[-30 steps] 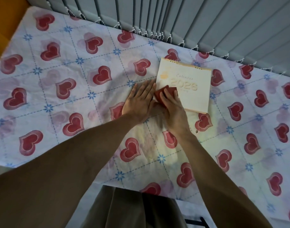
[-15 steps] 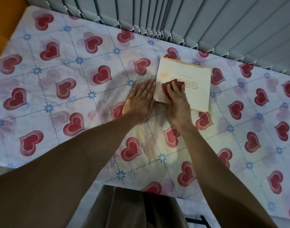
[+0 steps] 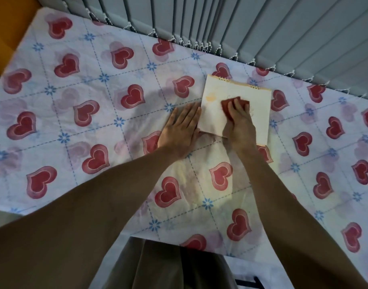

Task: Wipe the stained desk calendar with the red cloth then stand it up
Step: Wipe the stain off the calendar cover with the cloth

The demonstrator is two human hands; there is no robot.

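1. The desk calendar (image 3: 260, 109) lies flat on the table, right of centre and toward the far edge, close to the blinds. It is a pale cream rectangle of card with two short runs of gold wire binding along its far edge.
2. A yellowish-orange stain (image 3: 212, 98) marks the calendar's far-left part, just left of the cloth.
3. The red cloth (image 3: 228, 105) is a small, soft piece bunched into an uneven shape with a slightly fuzzy edge. It sits on the middle of the calendar's face.
4. The right hand (image 3: 240, 117) lies palm down on the cloth, fingers (image 3: 238, 105) held together and pressing it flat against the card rather than curled around it.
5. The left hand (image 3: 182, 127) rests flat on the table, fingers extended and close together, holding nothing. Its fingertips meet the calendar's left edge.
6. Faint printed marks show beside the right hand's fingers on the calendar's face, but they are mostly covered and too blurred to read.
7. The tablecloth (image 3: 74, 126) is thin, lightly wrinkled fabric in pale lilac-white, printed with large red hearts, small blue flowers and dashed blue lines forming a diamond grid.
8. Grey vertical blinds (image 3: 283, 28) hang along the far side, their smooth slats weighted at the bottom and linked by a white bead chain.
9. An orange surface (image 3: 10, 28) shows at the far left corner.
10. Both forearms are bare, and brownish trousers (image 3: 168, 268) show at the near edge.
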